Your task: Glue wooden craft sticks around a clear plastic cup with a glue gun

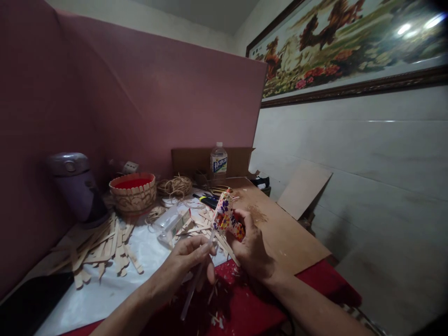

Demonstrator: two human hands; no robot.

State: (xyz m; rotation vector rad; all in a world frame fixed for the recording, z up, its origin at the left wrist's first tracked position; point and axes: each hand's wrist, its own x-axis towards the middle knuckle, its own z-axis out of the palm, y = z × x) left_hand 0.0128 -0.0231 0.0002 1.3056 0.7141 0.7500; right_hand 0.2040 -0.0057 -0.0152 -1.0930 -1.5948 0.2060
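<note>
My right hand (pixel 250 242) is wrapped round a glue gun (pixel 224 212) covered in a colourful flower pattern, its nozzle pointing up and away. A long translucent glue stick (pixel 192 294) slants from the gun's rear end down toward the red cloth. The fingers of my left hand (pixel 196 259) pinch this stick just below the gun. Beyond the hands, flat wooden sticks (pixel 201 226) lie in a loose pile.
More wooden sticks (pixel 115 247) lie left on a white sheet (pixel 140 289), near a purple flask (pixel 79 191) and a stick-covered bowl (pixel 135 191). Behind are twine (pixel 177 185) and a bottle (pixel 219 161). A brown board (pixel 287 233) lies right. Scraps dot the red cloth (pixel 259 303).
</note>
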